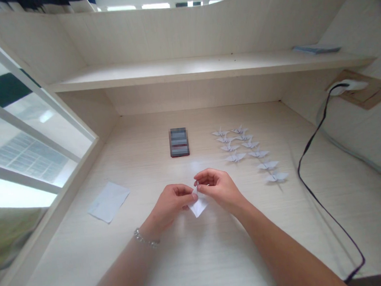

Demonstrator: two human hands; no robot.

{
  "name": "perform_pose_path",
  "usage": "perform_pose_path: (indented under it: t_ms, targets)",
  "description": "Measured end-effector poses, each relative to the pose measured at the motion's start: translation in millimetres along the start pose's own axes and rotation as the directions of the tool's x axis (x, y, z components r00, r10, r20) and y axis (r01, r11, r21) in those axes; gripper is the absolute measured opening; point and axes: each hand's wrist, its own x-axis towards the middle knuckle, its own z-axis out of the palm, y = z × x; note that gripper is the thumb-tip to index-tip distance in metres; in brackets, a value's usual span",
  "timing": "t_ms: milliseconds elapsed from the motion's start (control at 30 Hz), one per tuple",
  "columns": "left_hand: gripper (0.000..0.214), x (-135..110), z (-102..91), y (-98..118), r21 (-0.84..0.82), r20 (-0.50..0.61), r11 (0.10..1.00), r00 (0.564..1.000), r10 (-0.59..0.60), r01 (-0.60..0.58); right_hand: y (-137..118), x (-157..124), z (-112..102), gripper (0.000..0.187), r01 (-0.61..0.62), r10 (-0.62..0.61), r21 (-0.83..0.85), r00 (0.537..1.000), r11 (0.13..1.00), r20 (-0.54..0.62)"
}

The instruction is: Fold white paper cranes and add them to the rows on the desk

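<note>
from my remote seat, looking down through the head camera, i see a pale wood-grain desk [221,265] beneath a long shelf [204,68], with two bare hands working at its centre. the left hand [171,204], a beaded bracelet [145,238] around its wrist, pinches a small folded piece of white paper [198,207] between thumb and forefinger. the right hand [219,189] pinches the paper's upper point, its fingertips [198,180] pressed together and its other fingers loosely curled. the paper sits between both hands; i cannot tell whether it touches the desk.

to the right, folded paper cranes [247,149] lie in two rows. to the left lies a flat sheet of paper [108,202], and ahead, a blurred phone [179,141].

the paper looks thin, so i judge that a hard pull between the pinches could tear it, and a slack pinch could let the fold spring open. a wide swing of the right wrist could brush the nearest crane out of line.
</note>
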Motion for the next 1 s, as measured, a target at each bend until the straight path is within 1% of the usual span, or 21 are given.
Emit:
perform_pose_path:
  t_ms: [133, 233, 333, 500, 600, 667, 833, 1000]
  targets:
    - [0.01, -0.8, 0.3, 0.3, 0.003, 0.015, 1.0, 1.0, -0.024, 0.024, -1.4, -0.5, -1.3, 0.02, 0.002, -0.002, 0.047, 1.0, 0.999, -0.008]
    - [0.01, -1.2, 0.3, -0.1, 0.002, 0.022, 0.999, 0.999, -0.039, 0.039, -1.3, 0.0, -1.6, 0.013, -0.016, 0.017, 0.081, 1.0, 0.997, -0.016]
    - [0.009, -1.3, 0.2, -0.5, 0.011, 0.018, 0.999, 0.999, -0.041, 0.041, -1.2, 1.4, -1.8, 0.012, -0.032, 0.036, 0.106, 0.999, 0.994, -0.027]
    - [0.009, -1.4, 0.7, 0.5, 0.033, -0.029, 0.999, 0.999, -0.016, 0.017, -2.8, 1.8, -2.7, 0.02, -0.058, 0.063, 0.145, 0.998, 0.988, -0.032]
    - [0.011, -1.4, 1.4, 0.8, 0.047, -0.041, 0.999, 0.999, 0.006, -0.004, -2.4, -0.1, -2.5, 0.03, -0.042, 0.039, 0.084, 0.998, 0.996, 0.042]
    - [0.011, -1.3, 1.9, 0.8, 0.057, -0.035, 0.998, 0.999, 0.013, -0.011, -1.0, -1.0, -2.0, 0.032, -0.035, 0.032, 0.036, 0.997, 0.999, 0.073]
    - [0.011, -1.2, 3.6, 1.5, 0.071, -0.032, 0.997, 0.999, -0.012, 0.014, 3.1, 0.3, -1.3, 0.02, -0.027, 0.026, 0.055, 0.999, 0.998, 0.025]
    - [0.01, -1.6, 3.4, 1.0, 0.065, -0.025, 0.998, 1.0, -0.013, 0.015, 5.2, 2.5, -0.5, 0.015, -0.024, 0.021, 0.084, 0.999, 0.996, 0.035]
